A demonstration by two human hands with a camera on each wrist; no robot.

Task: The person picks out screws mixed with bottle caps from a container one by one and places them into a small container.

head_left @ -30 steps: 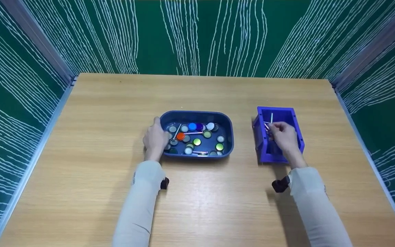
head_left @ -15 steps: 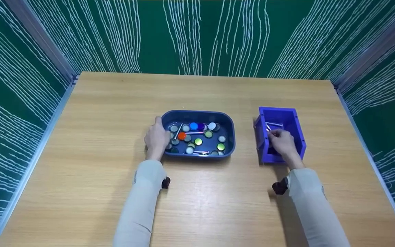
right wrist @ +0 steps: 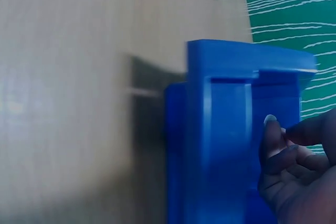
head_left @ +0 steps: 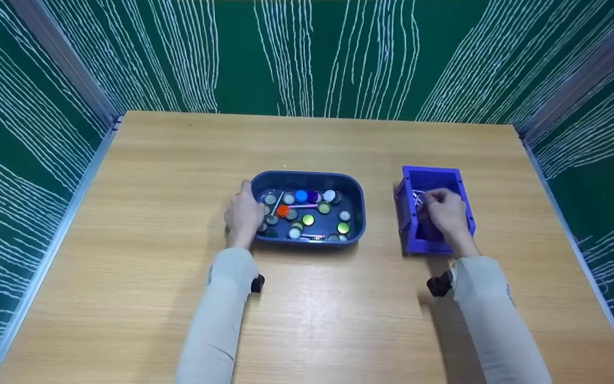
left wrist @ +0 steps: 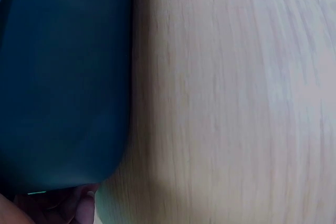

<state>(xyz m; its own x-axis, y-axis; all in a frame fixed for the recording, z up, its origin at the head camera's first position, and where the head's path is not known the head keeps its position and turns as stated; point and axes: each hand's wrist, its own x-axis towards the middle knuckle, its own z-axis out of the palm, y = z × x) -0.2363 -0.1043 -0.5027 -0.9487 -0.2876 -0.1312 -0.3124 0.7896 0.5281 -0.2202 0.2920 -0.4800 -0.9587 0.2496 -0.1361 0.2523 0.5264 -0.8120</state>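
In the head view, my left hand (head_left: 244, 216) grips the left end of a dark blue basin (head_left: 361, 213), thumb along the rim. The left wrist view has its fingertips curled against the basin's outer wall (left wrist: 68, 77). Inside lie several round caps in silver, green, orange and blue, with a few thin metal rods (head_left: 303, 206). My right hand (head_left: 448, 216) reaches into a blue-purple bin (head_left: 427, 246), thumb and forefinger pinched together at thin silver screws (head_left: 418, 196). From the right wrist (right wrist: 299, 166), the pinch shows inside the bin, its contents hidden by the wall.
Both containers stand on a wooden table (head_left: 307, 309), the bin to the right of the basin with a gap between. Green panels with white wavy lines (head_left: 232, 58) enclose the back and sides. A dark wrist device (head_left: 439, 285) sits below the right sleeve.
My right hand dips lower in the bin, then rises slightly up and to the right, fingers still pinched. The upright silver screw seen at first no longer stands up. My left hand stays on the basin.
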